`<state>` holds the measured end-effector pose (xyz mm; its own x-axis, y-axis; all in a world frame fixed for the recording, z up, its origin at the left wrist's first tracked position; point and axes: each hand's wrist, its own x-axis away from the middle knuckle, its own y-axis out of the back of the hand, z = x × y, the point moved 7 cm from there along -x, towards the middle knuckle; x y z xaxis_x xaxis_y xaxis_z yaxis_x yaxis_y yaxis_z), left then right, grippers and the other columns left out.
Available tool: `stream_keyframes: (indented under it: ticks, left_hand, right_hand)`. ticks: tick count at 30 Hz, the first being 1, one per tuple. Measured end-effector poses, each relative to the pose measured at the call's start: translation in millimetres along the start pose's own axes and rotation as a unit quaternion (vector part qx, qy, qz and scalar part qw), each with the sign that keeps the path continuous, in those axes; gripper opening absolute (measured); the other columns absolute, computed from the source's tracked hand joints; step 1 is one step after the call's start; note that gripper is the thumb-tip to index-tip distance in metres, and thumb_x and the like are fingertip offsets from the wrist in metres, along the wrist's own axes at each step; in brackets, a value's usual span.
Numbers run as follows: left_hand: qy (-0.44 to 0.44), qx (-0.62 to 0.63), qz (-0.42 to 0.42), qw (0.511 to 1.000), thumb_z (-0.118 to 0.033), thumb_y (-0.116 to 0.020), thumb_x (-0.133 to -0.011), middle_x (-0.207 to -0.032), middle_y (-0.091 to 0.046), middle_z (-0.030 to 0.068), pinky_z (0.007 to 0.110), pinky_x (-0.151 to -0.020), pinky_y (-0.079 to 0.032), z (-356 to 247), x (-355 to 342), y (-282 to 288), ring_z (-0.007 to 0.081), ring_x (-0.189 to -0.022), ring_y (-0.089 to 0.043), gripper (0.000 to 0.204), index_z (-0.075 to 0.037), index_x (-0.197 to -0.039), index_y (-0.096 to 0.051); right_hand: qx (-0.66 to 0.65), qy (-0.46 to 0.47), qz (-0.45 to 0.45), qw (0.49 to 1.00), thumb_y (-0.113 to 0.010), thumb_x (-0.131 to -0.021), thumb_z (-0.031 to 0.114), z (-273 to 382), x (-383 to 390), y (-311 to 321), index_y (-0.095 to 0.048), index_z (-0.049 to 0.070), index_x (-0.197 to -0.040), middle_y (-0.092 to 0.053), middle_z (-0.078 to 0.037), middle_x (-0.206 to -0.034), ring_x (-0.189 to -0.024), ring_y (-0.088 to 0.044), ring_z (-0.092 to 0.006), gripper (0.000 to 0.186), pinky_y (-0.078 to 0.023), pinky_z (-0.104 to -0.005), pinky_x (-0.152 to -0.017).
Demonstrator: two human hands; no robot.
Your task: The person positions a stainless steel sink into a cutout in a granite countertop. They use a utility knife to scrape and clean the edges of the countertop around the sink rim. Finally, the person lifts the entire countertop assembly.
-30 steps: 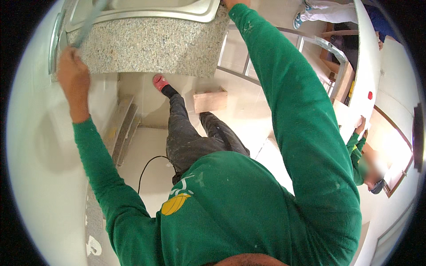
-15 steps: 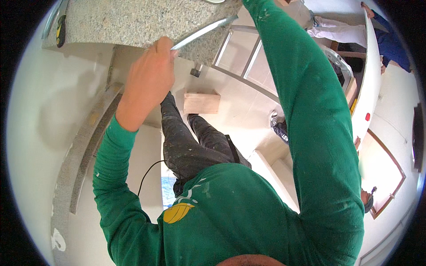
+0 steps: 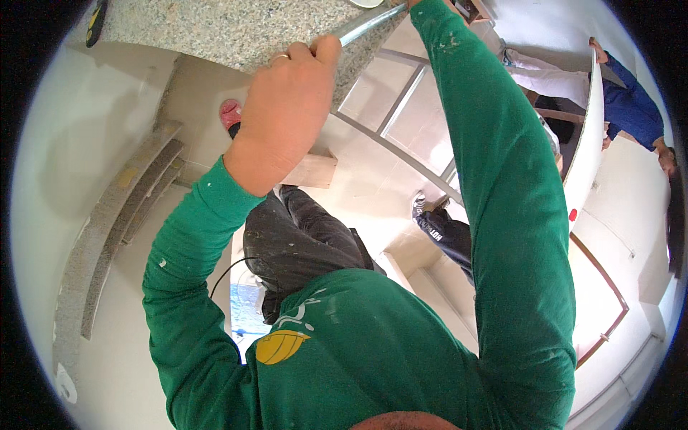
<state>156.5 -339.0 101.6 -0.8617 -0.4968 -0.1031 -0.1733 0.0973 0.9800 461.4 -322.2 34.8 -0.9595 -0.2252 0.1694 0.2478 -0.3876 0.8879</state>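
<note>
My left hand (image 3: 290,107), with a ring on one finger, is closed round the near end of a long, shiny metal strip (image 3: 369,25). The strip slants up to the right over the edge of a speckled granite slab (image 3: 215,29). At its far end is my right hand, almost wholly cut off by the upper edge, so its fingers are hidden; the green right sleeve (image 3: 494,165) reaches up to there. On the slab's left end lies a tool with a black and yellow handle (image 3: 96,25).
A metal frame (image 3: 401,100) and a wooden block (image 3: 313,170) are on the floor below. Granite strips (image 3: 118,201) lean at the left wall. A person in blue (image 3: 631,100) holds a white panel (image 3: 589,129) at the right. Another person's shoe (image 3: 418,204) shows near my right arm.
My left hand has moved right and slightly up with the metal strip. The strip now sits nearer the upper edge. A red shoe has come into view behind my left wrist.
</note>
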Motion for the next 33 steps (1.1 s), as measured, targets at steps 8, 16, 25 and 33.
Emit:
stream_keyframes:
  ticks: [8, 16, 25, 33]
  left_hand:
    - [0.05, 0.168, 0.053, 0.983, -0.004, -0.063, -0.092, -0.082, -0.068, 0.0204, 0.043, -0.059, -0.063, -18.8, -1.9, -0.3, 0.0376, -0.07, -0.075, 0.016, -0.003, -0.102, -0.051]
    - [0.146, 0.248, 0.042, 0.957, -0.002, -0.063, -0.092, -0.087, -0.067, 0.0242, 0.045, -0.058, -0.062, -43.6, 5.7, -14.9, 0.0395, -0.07, -0.075, 0.027, 0.004, -0.114, -0.047]
    - [0.242, 0.48, 0.079, 0.84, 0.004, -0.059, -0.089, -0.109, -0.061, 0.0379, 0.055, -0.074, -0.061, -60.9, 14.2, -37.5, 0.053, -0.088, -0.071, 0.057, 0.011, -0.141, -0.035]
    - [0.257, 0.419, 0.005, 0.871, 0.002, -0.06, -0.089, -0.116, -0.059, 0.0358, 0.053, -0.082, -0.06, -68.4, 11.3, -42.1, 0.0506, -0.099, -0.069, 0.065, 0.007, -0.149, -0.037]
  right_hand:
    - [0.149, 0.19, -0.013, 0.97, -0.033, -0.111, 0.051, -16.9, -49.7, -24.6, -0.039, -0.006, -0.158, -0.042, -0.038, -0.157, -0.138, -0.051, -0.0544, 0.074, -0.039, -0.0548, -0.118]
    - [-0.149, 0.0, 0.001, 0.989, -0.039, -0.111, 0.049, -6.0, -4.8, -5.3, -0.03, -0.006, -0.162, -0.041, -0.034, -0.16, -0.143, -0.048, -0.0498, 0.075, -0.039, -0.052, -0.119]
    - [-0.286, 0.049, 0.074, 0.954, -0.04, -0.112, 0.051, -16.0, -37.2, -26.0, -0.032, -0.009, -0.16, -0.048, -0.028, -0.157, -0.139, -0.053, -0.0423, 0.077, -0.044, -0.0444, -0.113]
    - [-0.251, 0.031, 0.053, 0.966, -0.039, -0.108, 0.052, -12.3, -12.8, -26.0, -0.054, -0.011, -0.141, -0.068, -0.029, -0.13, -0.112, -0.07, -0.0427, 0.072, -0.054, -0.0491, -0.098]
